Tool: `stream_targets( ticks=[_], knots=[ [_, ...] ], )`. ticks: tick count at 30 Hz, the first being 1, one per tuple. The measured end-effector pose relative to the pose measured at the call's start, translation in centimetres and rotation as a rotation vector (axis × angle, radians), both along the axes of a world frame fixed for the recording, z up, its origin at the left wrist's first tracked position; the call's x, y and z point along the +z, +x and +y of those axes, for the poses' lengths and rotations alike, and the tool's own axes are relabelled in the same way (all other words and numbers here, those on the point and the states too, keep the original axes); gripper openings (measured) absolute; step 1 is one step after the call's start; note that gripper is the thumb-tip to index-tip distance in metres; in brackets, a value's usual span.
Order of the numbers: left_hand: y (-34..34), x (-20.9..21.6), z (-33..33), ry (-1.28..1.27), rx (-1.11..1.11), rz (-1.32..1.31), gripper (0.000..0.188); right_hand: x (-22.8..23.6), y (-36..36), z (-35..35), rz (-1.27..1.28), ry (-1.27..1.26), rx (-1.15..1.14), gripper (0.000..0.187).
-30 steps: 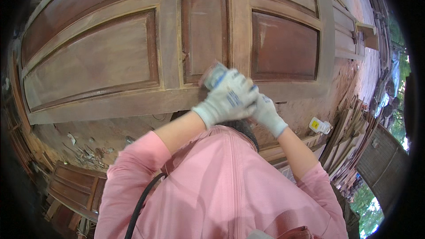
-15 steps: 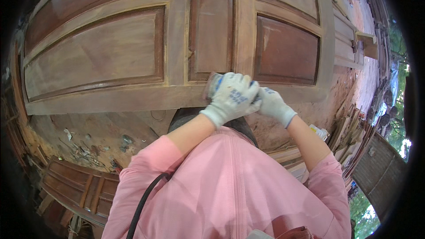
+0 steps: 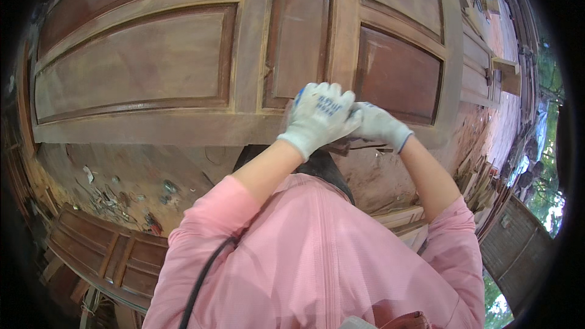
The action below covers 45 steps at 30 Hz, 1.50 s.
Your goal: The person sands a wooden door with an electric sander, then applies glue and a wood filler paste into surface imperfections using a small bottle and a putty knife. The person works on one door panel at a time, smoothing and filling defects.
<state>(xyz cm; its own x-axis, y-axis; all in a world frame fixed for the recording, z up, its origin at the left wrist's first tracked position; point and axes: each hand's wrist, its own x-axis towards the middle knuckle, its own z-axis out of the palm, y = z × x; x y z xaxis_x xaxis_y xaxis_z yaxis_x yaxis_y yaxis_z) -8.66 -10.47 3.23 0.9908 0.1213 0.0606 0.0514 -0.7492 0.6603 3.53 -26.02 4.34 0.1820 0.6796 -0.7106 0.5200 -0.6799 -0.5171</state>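
Observation:
A large wooden panel door lies flat before me, its frame pale and dusty and its recessed panels reddish brown. At its near edge, below the middle panel, my left hand wears a white knit glove with blue marks, and its fingers curl down. My right hand, gloved alike, is closed just right of it, touching the left fingers. A sliver of brown, sheet-like material shows beside the left fingers, and a dark brown edge lies beneath the hands. What the fingers hold is mostly hidden.
Another brown panel door lies low at the left, near scattered debris on the dirt floor. Wooden boards lie by my right arm. More door panels and a wood block stand at the far right. A black cord hangs along my left side.
The view has shifted a little against the door. Both hands remain together at the near edge, slightly farther right along it. Less of the brown sheet shows beside the left hand.

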Motion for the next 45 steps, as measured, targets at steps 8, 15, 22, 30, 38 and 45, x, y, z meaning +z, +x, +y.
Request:
stream_targets(
  ticks=[8,15,22,30,38,45],
  knots=[
    [1.1,-0.5,4.4,0.043,0.053,0.221,0.038,0.7,1.5,7.6,0.257,-0.280,-0.096,0.026],
    [-0.1,0.8,-0.3,0.058,0.003,0.061,0.032,-3.4,-0.2,-3.2,-0.260,0.333,0.115,0.040],
    [-2.4,-0.2,-9.0,-0.074,-0.264,-0.181,0.050,0.7,-5.0,-11.7,-0.392,-0.223,0.043,0.037],
    [-8.4,1.0,-0.1,-0.008,-0.232,-0.087,0.053,-2.6,-11.1,-3.8,-0.363,0.163,0.062,0.030],
    [-9.2,0.3,-0.2,0.136,-0.216,-0.118,0.060,-1.5,-11.7,-2.1,-0.228,0.078,-0.025,0.038],
    [-1.0,-0.3,-7.8,-0.007,-0.317,-0.146,0.025,-6.9,-9.7,-12.9,-0.095,0.340,-0.295,0.040]
  ],
)
